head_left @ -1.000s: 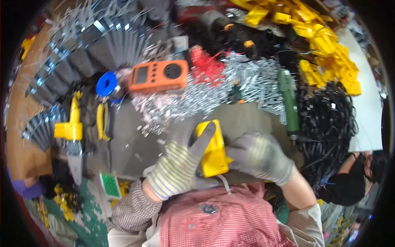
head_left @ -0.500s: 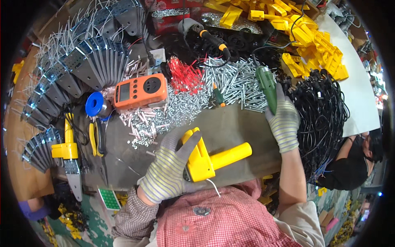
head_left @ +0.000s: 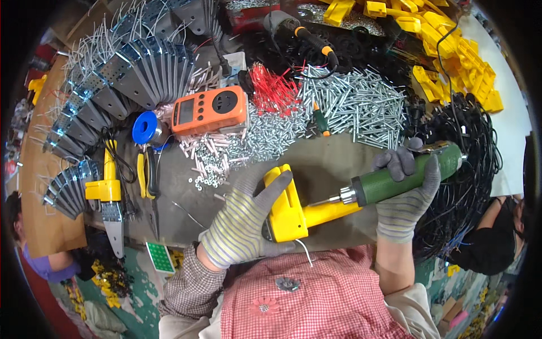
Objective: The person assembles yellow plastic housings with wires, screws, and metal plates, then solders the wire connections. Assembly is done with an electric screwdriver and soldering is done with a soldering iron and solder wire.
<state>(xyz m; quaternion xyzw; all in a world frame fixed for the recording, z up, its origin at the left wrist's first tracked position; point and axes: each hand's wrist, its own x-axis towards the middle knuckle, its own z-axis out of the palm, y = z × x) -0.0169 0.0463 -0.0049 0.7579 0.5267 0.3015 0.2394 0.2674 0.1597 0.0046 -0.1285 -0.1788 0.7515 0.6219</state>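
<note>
Gloved in striped grey, my left hand (head_left: 240,220) grips a yellow plastic tool housing (head_left: 288,217) with a tube-like handle pointing right and a white wire hanging below. My right hand (head_left: 403,203), in a matching glove, is closed around a green electric screwdriver (head_left: 389,183). The driver lies nearly level, its silver chuck and bit pointing left. In the picture its bit lies along the upper edge of the yellow handle, close to the housing; whether the two touch I cannot tell. Behind both hands spreads a pile of silver screws (head_left: 355,110).
An orange meter (head_left: 209,111), small nuts (head_left: 206,179), a blue wire spool (head_left: 147,129) and yellow-handled pliers (head_left: 148,175) lie left of centre. Grey metal brackets (head_left: 135,73) line the far left. Black cables (head_left: 463,164) and yellow parts (head_left: 471,62) crowd the right. Other people are at both sides.
My right hand has brought the electric screwdriver from beside the screws toward me, turning its bit leftward to the housing. The left hand keeps its grip; the whole view has shifted slightly.
</note>
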